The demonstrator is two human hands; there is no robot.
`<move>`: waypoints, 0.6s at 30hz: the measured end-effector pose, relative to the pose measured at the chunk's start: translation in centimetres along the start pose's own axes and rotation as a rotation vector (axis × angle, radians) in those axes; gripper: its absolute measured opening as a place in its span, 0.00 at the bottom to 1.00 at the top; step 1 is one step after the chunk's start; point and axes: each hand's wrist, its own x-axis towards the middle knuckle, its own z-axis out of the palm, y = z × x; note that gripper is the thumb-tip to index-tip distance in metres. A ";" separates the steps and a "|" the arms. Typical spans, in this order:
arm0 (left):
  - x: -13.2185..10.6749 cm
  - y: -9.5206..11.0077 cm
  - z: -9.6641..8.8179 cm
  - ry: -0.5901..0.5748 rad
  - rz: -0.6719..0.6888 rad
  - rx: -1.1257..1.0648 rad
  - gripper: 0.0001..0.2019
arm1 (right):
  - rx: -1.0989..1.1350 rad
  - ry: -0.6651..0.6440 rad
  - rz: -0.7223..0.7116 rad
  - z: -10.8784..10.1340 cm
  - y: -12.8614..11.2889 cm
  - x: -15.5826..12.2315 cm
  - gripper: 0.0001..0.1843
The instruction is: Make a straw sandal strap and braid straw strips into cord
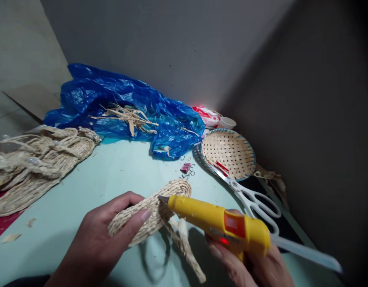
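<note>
Left hand (97, 239) clasps a woven straw sole (150, 213) above the table (118, 167), thumb pressed onto its upper face. Right hand (252, 263), fingers curled tight, grips a yellow glue gun (219, 223); its nozzle touches the sole. Scissors (252, 199) lie just beyond.

Both of the person's hands were bare. The left hand (95, 243) showed its back and a broad thumb with a short, plain nail. The right hand (255, 269) showed only creased fingers, nails trimmed short. A dark strip (25, 281), perhaps a sleeve, edged the left wrist.
</note>
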 end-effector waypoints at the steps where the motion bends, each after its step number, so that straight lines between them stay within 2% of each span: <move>1: 0.1 0.0 -0.1 -0.030 -0.015 -0.008 0.12 | 0.025 -0.006 0.094 -0.3 -0.1 0.1 0.07; 3: 0.2 -0.2 -0.4 -0.093 -0.057 -0.035 0.14 | 0.068 -0.004 0.310 -0.7 -0.3 0.2 0.09; 5: 0.3 -0.3 -0.6 -0.132 -0.095 -0.068 0.14 | 0.164 -0.033 0.520 -0.8 -0.4 0.4 0.19; 7: 0.4 -0.6 -0.7 -0.151 -0.103 -0.112 0.15 | 0.358 -0.085 0.667 -0.7 -0.3 0.7 0.24; 9: 0.5 -0.9 -0.9 -0.173 -0.108 -0.181 0.15 | 0.634 -0.098 0.796 -0.6 0.0 1.2 0.25; 14: 1.2 -1.3 -1.1 -0.246 -0.194 -0.450 0.15 | 1.169 0.104 0.858 -0.9 1.8 2.0 0.20; 18: 1.6 -1.1 -1.2 -0.225 -0.233 -0.574 0.14 | 1.257 0.165 0.897 -1.1 3.6 1.5 0.17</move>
